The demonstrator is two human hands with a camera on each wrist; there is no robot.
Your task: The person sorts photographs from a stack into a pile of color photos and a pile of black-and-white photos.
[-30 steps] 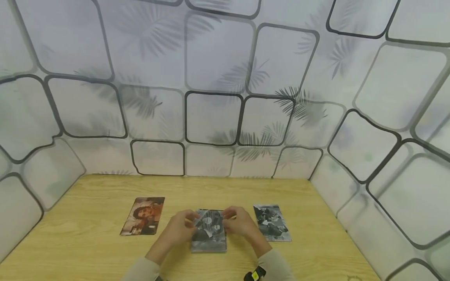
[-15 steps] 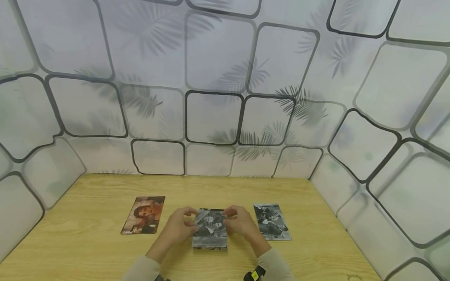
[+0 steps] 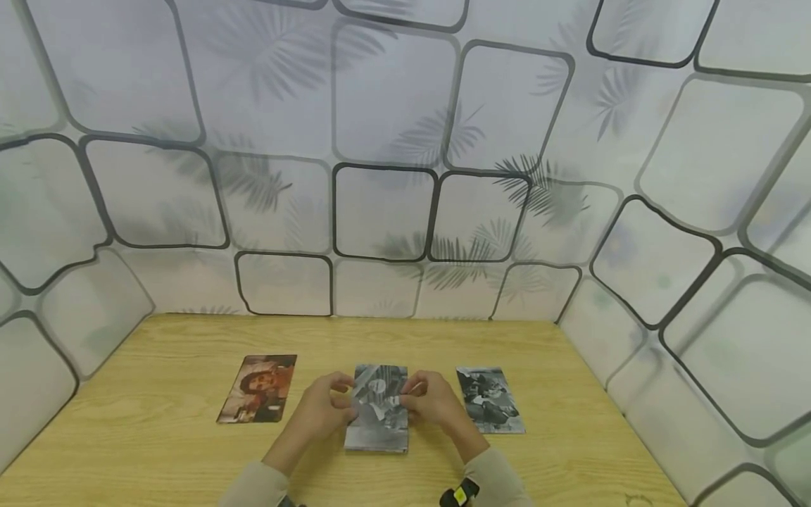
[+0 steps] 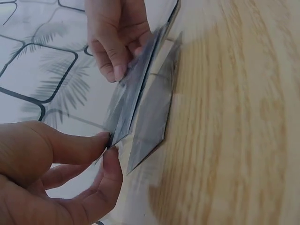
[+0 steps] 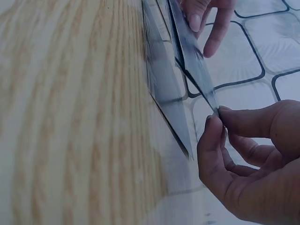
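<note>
A small stack of black-and-white photo cards (image 3: 379, 415) is held over the middle of the wooden table, between both hands. My left hand (image 3: 324, 407) pinches the left edge between thumb and fingers. On the opposite edge, my right hand (image 3: 432, 400) pinches the cards the same way. Seen edge-on in the left wrist view, the photo cards (image 4: 133, 93) show more than one layer, slightly fanned apart. The right wrist view shows the thumb and finger (image 5: 211, 133) meeting at a corner of the cards. Below the cards, the glossy tabletop carries a dark mirrored shape of them.
A reddish-brown photo card (image 3: 260, 389) lies flat on the left side of the wooden table (image 3: 190, 465). Another black-and-white photo card (image 3: 491, 400) lies on the right. Patterned fabric-like walls (image 3: 380, 211) enclose the table's back and sides.
The stack's top edge has shifted farther up the head view. A strip of another photo, visible under its bottom edge half a second ago, no longer shows. Both hands stay nearly in place.
</note>
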